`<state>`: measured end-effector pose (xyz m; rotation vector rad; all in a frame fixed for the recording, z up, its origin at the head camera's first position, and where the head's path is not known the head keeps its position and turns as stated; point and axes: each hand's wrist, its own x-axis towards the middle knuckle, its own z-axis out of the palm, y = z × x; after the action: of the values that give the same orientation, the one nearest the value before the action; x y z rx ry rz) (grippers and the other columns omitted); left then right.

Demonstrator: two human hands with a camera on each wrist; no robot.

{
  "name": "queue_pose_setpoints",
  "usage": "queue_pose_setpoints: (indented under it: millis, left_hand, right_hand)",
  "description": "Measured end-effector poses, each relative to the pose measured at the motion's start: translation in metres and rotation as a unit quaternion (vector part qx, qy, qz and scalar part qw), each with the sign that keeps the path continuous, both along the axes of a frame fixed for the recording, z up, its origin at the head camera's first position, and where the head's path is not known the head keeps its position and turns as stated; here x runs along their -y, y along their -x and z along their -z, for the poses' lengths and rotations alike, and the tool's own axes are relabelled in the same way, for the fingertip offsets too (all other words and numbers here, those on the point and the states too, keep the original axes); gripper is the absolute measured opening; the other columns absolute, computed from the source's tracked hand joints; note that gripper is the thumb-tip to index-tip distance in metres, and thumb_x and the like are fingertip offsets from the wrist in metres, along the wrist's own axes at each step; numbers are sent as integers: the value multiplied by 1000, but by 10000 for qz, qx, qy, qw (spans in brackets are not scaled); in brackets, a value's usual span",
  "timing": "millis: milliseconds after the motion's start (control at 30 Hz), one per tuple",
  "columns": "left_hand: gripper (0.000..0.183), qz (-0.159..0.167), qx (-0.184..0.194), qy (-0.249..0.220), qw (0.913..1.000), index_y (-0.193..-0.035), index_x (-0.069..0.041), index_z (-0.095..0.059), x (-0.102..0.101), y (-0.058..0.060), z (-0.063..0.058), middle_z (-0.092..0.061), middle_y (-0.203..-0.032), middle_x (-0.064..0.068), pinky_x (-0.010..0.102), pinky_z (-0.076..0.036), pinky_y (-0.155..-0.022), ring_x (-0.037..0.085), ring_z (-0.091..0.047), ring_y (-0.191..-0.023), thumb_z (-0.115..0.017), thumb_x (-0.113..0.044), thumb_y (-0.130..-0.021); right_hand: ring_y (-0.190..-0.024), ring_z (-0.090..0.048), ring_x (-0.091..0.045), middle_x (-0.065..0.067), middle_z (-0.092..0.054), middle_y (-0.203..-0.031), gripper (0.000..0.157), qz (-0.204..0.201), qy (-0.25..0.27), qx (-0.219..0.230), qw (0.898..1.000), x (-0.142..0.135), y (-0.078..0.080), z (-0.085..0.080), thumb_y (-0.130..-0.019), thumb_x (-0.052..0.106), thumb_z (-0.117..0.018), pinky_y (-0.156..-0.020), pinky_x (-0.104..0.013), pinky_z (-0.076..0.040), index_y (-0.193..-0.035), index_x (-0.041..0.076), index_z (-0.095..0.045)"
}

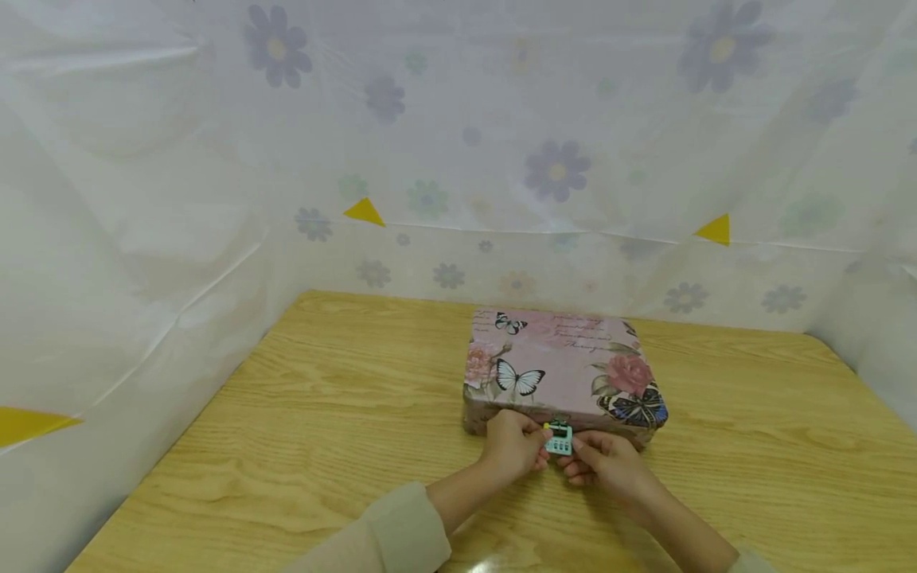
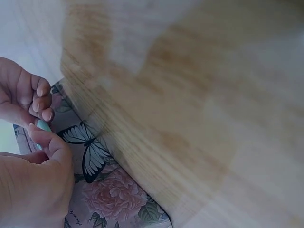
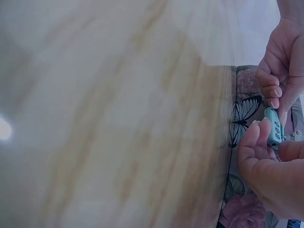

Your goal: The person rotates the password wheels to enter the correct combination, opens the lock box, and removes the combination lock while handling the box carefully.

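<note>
A small teal combination padlock (image 1: 559, 439) with a row of number dials hangs at the front clasp of a pink box (image 1: 566, 338) printed with roses and butterflies. My left hand (image 1: 513, 446) pinches the padlock's left side between thumb and fingers. From the right, my right hand (image 1: 609, 461) grips the opposite side with its thumb and fingers. The right wrist view shows the dials on the padlock (image 3: 274, 127) between both hands. In the left wrist view the fingers cover most of the padlock (image 2: 43, 125). The box lid is down.
The box stands on a wood-grain table (image 1: 344, 398), towards its back edge. A white flowered curtain (image 1: 466, 159) encloses the back and sides, with yellow triangles (image 1: 365, 212) stuck on it.
</note>
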<state>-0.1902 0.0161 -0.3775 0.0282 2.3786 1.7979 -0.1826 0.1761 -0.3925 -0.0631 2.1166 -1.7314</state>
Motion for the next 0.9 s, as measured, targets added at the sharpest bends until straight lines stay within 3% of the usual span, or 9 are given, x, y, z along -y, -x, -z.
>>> queue_pose_setpoints:
  millis: [333, 900]
  left_hand:
    - [17, -19, -32, -25, 10000, -76, 8, -67, 0, 0, 0, -63, -55, 11, 25, -54, -45, 6, -55, -41, -62, -4, -87]
    - [17, -93, -22, 86, 9999, -74, 7, -68, -1, 1, 0, -63, -54, 9, 23, -53, -44, 3, -52, -40, -63, -5, -86]
  right_hand:
    - [-71, -60, -8, -3, -64, -83, 33, 183, -214, 2, 9996, 5, -2, -1, -98, 16, -45, -66, -24, -56, -108, -14, -51]
    - [-74, -61, -9, -3, -66, -84, 29, 185, -199, -120, 9996, 6, -2, -1, -96, 10, -48, -69, -24, -56, -110, -16, -47]
